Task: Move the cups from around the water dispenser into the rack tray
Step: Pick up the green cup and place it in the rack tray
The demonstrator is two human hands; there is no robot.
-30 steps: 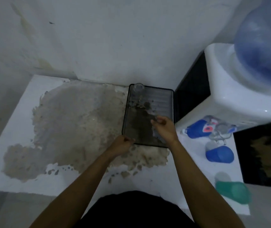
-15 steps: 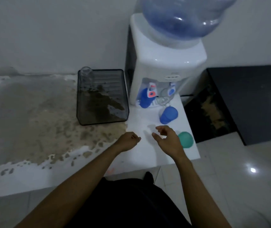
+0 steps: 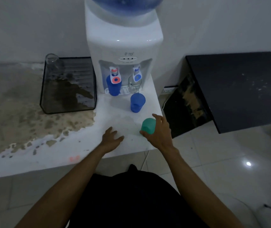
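A green cup [image 3: 148, 126] stands upside down near the counter's right front corner, and my right hand [image 3: 160, 134] curls around it with thumb and fingers touching its sides. My left hand [image 3: 111, 139] rests flat on the counter beside it, holding nothing. A blue cup [image 3: 137, 102] stands in front of the white water dispenser [image 3: 123, 46]. A taller blue cup [image 3: 113, 86] sits under the red tap and a clear glass [image 3: 134, 86] under the blue tap. The dark rack tray [image 3: 52, 111] lies left of the dispenser, with a clear glass [image 3: 51, 63] at its far left corner.
The white counter [image 3: 82, 155] carries a large worn brown patch on its left half. A black surface [image 3: 240, 89] juts out at the right, across a gap with a cable. Tiled floor lies below.
My right hand left the tray, swung right and closed around the green cup. My left hand moved from the tray's front edge to the counter. The view turned toward the dispenser.
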